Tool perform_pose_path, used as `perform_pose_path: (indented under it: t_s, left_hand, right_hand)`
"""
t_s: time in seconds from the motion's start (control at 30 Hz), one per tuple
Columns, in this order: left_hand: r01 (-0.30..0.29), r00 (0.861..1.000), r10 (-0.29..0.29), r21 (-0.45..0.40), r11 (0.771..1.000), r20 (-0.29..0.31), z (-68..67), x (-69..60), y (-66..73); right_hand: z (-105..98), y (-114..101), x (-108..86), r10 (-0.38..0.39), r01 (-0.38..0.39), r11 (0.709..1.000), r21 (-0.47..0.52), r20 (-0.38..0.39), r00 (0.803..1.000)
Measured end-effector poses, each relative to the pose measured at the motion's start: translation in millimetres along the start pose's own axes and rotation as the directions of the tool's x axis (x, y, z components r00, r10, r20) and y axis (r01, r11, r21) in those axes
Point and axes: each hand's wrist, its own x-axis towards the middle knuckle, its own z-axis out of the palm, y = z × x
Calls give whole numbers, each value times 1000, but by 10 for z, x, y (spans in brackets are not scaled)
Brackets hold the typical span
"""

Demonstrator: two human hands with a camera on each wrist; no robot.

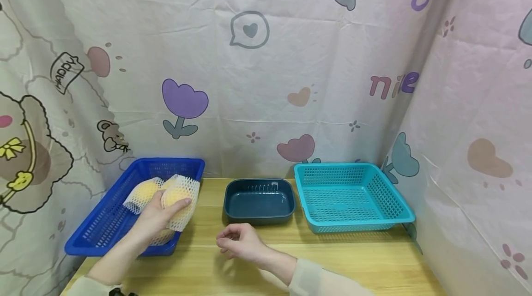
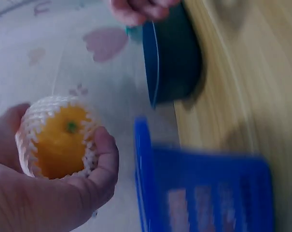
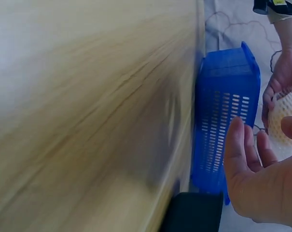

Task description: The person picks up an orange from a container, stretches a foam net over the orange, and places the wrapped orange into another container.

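Observation:
My left hand [image 1: 154, 217] grips an orange [image 1: 179, 198] wrapped in a white foam net, above the right side of a blue basket [image 1: 99, 250]. The left wrist view shows the orange [image 2: 63, 140] with its green stem spot bare at the net's opening, thumb and fingers around it. More netted fruits [image 1: 143, 192] lie in the blue basket, partly hidden by that hand. My right hand [image 1: 245, 242] hovers over the table in front of a dark teal dish [image 1: 259, 219]. Its fingers are loosely bent and hold nothing, as the right wrist view of the hand [image 3: 261, 183] also shows.
A turquoise basket [image 1: 357, 226] with perforated walls stands to the right of the dish. All three containers sit on a light wooden table [image 1: 332, 250]. A printed curtain [image 1: 257, 74] hangs behind the table and along both sides.

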Motion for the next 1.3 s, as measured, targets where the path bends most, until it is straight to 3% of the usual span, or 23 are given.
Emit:
perform_pose_path:
  t_s: [0.07, 0.13, 0.27, 0.37, 0.43, 0.5, 0.6, 0.7, 0.8, 0.9, 0.97, 1.1, 1.23, 1.3]
  left_hand:
    - [-6, 999, 13, 163, 987, -37, -114, 9, -32]
    - [-19, 997, 38, 272, 962, -62, -202, 26, -74]
    - [-39, 989, 100, 465, 884, -107, -350, 59, -166]
    - [-48, 981, 145, 565, 824, -128, -458, 74, -235]
    - [-50, 978, 163, 609, 791, -131, -532, 89, -283]
    - [-49, 975, 178, 649, 759, -134, -607, 98, -317]
    - [-36, 978, 169, 692, 721, -124, -725, 122, -372]
    - [-20, 984, 142, 723, 690, -108, -828, 145, -425]
    - [-5, 991, 103, 753, 658, -84, -903, 172, -481]
    - [27, 997, 35, 779, 626, -63, -948, 196, -519]
    - [54, 998, -26, 791, 609, -49, -961, 194, -532]
    - [94, 993, -119, 795, 599, -27, -990, 186, -571]
    - [108, 989, -149, 795, 596, -23, -1030, 209, -658]
    - [115, 988, -154, 798, 592, -29, -1047, 231, -698]
  right_hand:
    - [50, -18, 50, -50, 49, 996, -71, -4, 999]
    - [101, -22, 102, -99, 99, 985, -140, 8, 995]
    - [201, -24, 194, -191, 199, 939, -279, 55, 980]
    - [273, -37, 260, -265, 284, 877, -388, 103, 959]
    - [321, -57, 300, -322, 346, 809, -475, 134, 937]
    - [366, -80, 332, -375, 398, 723, -565, 163, 913]
    - [428, -114, 371, -443, 454, 588, -669, 203, 873]
    - [476, -147, 398, -497, 487, 471, -735, 235, 835]
    - [522, -172, 419, -544, 500, 376, -781, 251, 801]
    - [573, -199, 433, -554, 491, 309, -814, 266, 789]
    - [608, -217, 443, -537, 481, 279, -831, 280, 796]
    - [671, -265, 465, -482, 467, 236, -852, 314, 818]
    - [717, -288, 479, -460, 494, 209, -844, 361, 811]
    - [744, -284, 486, -451, 507, 181, -843, 387, 804]
